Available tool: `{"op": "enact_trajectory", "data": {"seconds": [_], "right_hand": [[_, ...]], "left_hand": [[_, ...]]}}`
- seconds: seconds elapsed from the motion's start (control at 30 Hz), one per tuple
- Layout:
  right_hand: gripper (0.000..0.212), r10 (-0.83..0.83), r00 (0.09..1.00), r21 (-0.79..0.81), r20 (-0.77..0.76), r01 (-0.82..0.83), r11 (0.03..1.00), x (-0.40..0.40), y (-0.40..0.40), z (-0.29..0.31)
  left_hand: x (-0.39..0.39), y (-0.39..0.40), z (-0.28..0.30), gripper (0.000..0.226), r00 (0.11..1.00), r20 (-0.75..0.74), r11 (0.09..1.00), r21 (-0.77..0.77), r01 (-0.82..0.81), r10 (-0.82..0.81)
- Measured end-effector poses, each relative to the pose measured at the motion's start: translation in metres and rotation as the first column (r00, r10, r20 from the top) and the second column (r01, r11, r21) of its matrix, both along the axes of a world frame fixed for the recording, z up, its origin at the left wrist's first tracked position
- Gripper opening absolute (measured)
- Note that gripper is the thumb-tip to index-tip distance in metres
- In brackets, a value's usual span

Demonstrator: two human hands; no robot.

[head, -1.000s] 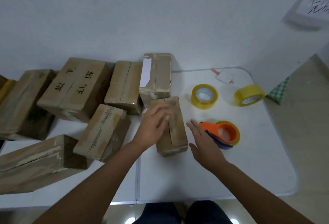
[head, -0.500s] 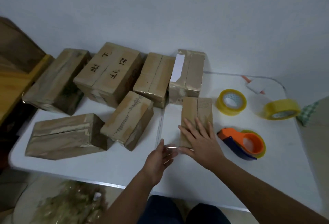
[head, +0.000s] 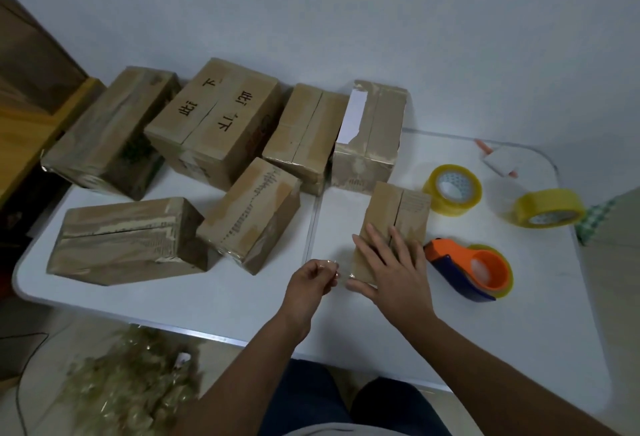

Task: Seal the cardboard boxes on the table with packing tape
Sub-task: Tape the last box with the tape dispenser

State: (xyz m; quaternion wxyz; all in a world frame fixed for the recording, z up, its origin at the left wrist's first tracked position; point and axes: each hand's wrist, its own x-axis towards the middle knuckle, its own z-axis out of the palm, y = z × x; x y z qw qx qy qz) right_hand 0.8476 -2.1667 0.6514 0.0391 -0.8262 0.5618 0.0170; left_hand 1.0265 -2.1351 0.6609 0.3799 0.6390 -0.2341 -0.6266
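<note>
The right hand (head: 393, 271) is laid flat, fingers straight and spread, on the near end of a small cardboard box (head: 398, 217), its thumb against the near face; the left hand (head: 313, 278) is held just beside that near end, its fingertips curled together and pinching a clear strip of tape (head: 337, 271) that is stretched across to the box's near corner; the small box is set on the bench (head: 381, 342) a little right of its middle, its top flaps closed with the seam running away from the near edge; an orange tape dispenser (head: 474, 271) is lying just right of the right hand, and two yellow tape rolls (head: 452, 189) are placed farther toward the right edge, one flat and one tilted; a small white card (head: 500, 163) is seen near the far right corner; six larger boxes (head: 214, 124) are crowded over the left half, four along the far edge and two nearer the front; a heap of crumpled clear tape (head: 121, 383) is lying on the floor below the near left corner.
</note>
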Motion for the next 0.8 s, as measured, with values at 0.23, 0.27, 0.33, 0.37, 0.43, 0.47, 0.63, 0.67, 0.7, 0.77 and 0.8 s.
{"op": "enact_trajectory", "data": {"seconds": [0.23,0.27,0.33,0.37,0.43,0.47,0.63,0.67,0.7,0.77,0.8], "right_hand": [[0.076,0.003,1.0,-0.02,0.018,-0.002,1.0,-0.002,0.002,-0.004],[0.076,-0.002,1.0,-0.017,0.026,0.002,1.0,-0.002,0.001,-0.004],[0.076,-0.003,0.999,-0.011,0.034,0.003,1.0,-0.002,0.001,-0.003],[0.076,0.002,0.999,-0.008,0.034,-0.001,1.0,-0.002,0.001,-0.002],[0.078,0.01,0.999,-0.007,0.03,-0.01,1.0,-0.003,0.001,-0.002],[0.079,0.014,0.999,-0.01,0.031,-0.014,1.0,-0.003,0.0,-0.002],[0.087,0.033,0.999,-0.017,0.014,-0.033,0.999,-0.003,0.0,-0.002],[0.089,0.033,0.999,-0.016,0.008,-0.033,0.999,-0.002,0.0,-0.002],[0.09,0.031,0.999,-0.016,0.005,-0.031,0.999,-0.001,0.0,-0.002],[0.091,0.028,1.0,-0.017,0.003,-0.028,0.999,0.0,-0.001,-0.002],[0.091,0.027,1.0,-0.013,-0.003,-0.027,1.0,0.0,-0.002,-0.002]], "left_hand": [[-0.01,0.0,-0.007,0.017,0.989,0.146,0.996,-0.093,0.006,0.008],[-0.012,-0.001,-0.01,0.016,0.986,0.163,0.994,-0.111,0.008,0.011],[-0.019,-0.004,-0.014,0.016,0.982,0.188,0.99,-0.139,0.017,0.01],[-0.022,-0.005,-0.016,0.016,0.979,0.204,0.988,-0.152,0.028,0.004],[-0.03,-0.007,-0.018,0.017,0.974,0.224,0.985,-0.165,0.055,-0.017],[-0.033,-0.007,-0.019,0.017,0.975,0.221,0.985,-0.159,0.069,-0.032],[-0.036,-0.008,-0.026,0.01,0.992,0.105,0.997,-0.011,0.07,-0.069],[-0.036,-0.01,-0.026,0.014,0.992,0.099,0.997,0.017,0.072,-0.074],[-0.038,-0.013,-0.026,0.016,0.993,0.09,0.996,0.039,0.078,-0.082],[-0.04,-0.019,-0.023,0.014,0.993,0.062,0.993,0.077,0.095,-0.1],[-0.04,-0.022,-0.021,0.015,0.991,0.057,0.988,0.099,0.114,-0.12]]}}
